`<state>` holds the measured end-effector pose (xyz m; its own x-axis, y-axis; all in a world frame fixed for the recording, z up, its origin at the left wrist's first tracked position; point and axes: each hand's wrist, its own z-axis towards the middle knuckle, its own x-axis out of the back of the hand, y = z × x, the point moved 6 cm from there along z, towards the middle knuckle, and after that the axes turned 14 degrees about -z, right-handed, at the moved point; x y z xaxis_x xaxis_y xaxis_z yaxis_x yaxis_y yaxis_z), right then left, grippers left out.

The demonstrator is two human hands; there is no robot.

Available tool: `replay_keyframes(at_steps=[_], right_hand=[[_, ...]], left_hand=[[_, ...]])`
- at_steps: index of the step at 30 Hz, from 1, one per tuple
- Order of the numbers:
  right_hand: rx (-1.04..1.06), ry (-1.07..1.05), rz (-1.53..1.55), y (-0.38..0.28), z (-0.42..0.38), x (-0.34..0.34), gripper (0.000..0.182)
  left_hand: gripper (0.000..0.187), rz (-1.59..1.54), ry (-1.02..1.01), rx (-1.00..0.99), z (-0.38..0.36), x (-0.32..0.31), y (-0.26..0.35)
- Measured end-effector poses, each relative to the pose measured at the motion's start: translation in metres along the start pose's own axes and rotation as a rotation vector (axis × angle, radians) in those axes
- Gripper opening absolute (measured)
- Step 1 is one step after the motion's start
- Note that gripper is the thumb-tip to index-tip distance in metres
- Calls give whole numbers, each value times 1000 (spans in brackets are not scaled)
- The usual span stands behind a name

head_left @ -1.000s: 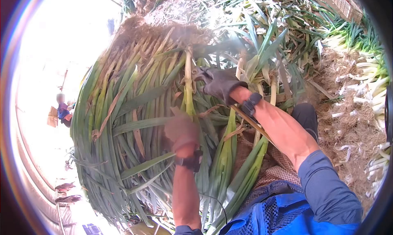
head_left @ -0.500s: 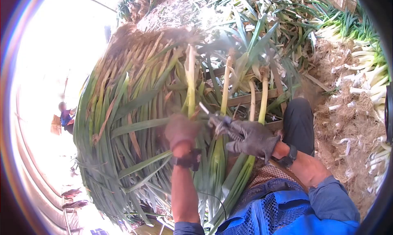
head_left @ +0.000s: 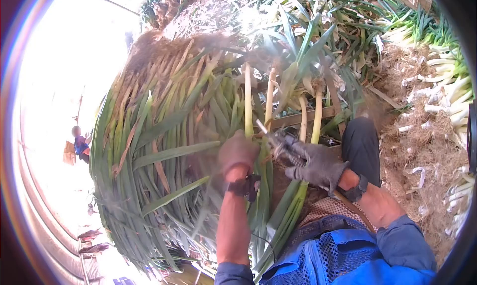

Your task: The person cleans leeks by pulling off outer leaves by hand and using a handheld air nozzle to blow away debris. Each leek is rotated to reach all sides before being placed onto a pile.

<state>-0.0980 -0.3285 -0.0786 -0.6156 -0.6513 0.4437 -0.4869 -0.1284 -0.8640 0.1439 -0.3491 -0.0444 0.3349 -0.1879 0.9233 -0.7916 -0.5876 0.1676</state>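
My left hand [head_left: 239, 153], in a dark glove, is closed round a long green onion [head_left: 248, 98] whose pale stem stands up above the fist, roots at the far end. Close by on the right, my gloved right hand [head_left: 318, 166] grips what looks like an air blow gun [head_left: 285, 145]; its thin metal nozzle points up and left towards the held stem. Beyond that hand, another green onion [head_left: 318, 117] and a couple more pale stems lean upright against a wooden slat [head_left: 303, 118]. The fingers of my left hand are partly blurred.
A large heap of unpeeled green onions [head_left: 164, 121] fills the left. Loose leaf scraps [head_left: 343, 29] lie at the back. Peeled white onions [head_left: 449, 96] and root litter [head_left: 397, 170] are on the right. Far left, another person [head_left: 81, 146] is visible beside a cardboard box [head_left: 69, 152].
My left hand has moved right, and the stem in it now stands further right, looking thinner and cleaner. My right hand with the blow gun has shifted slightly right and down.
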Motion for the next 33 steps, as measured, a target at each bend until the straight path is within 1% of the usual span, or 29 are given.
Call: replay_keyframes(at_steps=[2,4,7,8,10,11,12,13,15,16,17,18,19,21,22,23,24,25,26,28,31,32,33], right_hand=[[-10,125,-68,32,27,-1,93],[-119,151,-94,20,38,29,87],[-150,116,-156,14,74,39,79],[-103,143,-153,13,86,38,71],[-143,105,-251,24,108,38,68],[-152,86,-297,24,120,31,66],[-136,131,-341,36,129,23,83],[-164,59,-262,16,118,30,77],[-67,10,-55,-9,97,27,73],[38,39,47,-12,91,17,66],[7,26,-134,-3,97,8,72],[23,8,-140,7,100,4,76],[41,-11,-148,16,102,2,79],[-72,14,-28,27,100,4,85],[-23,77,-6,31,100,2,86],[-129,-2,118,16,94,6,80],[-60,-3,231,12,94,0,83],[8,1,342,10,92,-5,86],[15,-23,403,5,88,-9,87],[25,-74,525,-6,77,-14,90],[75,-115,655,-17,64,-28,84],[7,-166,575,-27,58,-27,85],[23,-168,612,-29,58,-31,85]], left_hand=[[47,14,0,-6,3,-6,6],[43,20,-4,-4,0,-10,18],[42,8,-41,2,-10,-20,25],[42,8,-41,9,-11,-23,26],[43,7,-36,26,-14,-28,26],[43,-17,-67,21,-14,-35,24],[44,-40,-89,20,-12,-43,20],[44,-63,-108,28,-12,-49,13],[44,-141,-152,-40,-34,-48,17],[45,-176,-251,-158,-39,-62,7],[46,-210,-355,-280,-49,-75,-4],[40,-311,-346,-348,-70,-57,1],[37,-378,-282,-333,-74,-30,-5],[30,-505,-152,-300,-77,38,-44],[26,-531,183,-477,-69,71,-79],[39,-202,404,-371,-74,103,-109],[52,114,587,-208,-80,135,-139],[61,206,704,-123,-88,152,-157],[71,287,812,-27,-96,169,-174],[83,330,888,89,-113,154,-242],[84,278,887,194,-125,122,-315],[83,368,834,228,-116,115,-338],[82,451,785,255,-99,113,-358]])
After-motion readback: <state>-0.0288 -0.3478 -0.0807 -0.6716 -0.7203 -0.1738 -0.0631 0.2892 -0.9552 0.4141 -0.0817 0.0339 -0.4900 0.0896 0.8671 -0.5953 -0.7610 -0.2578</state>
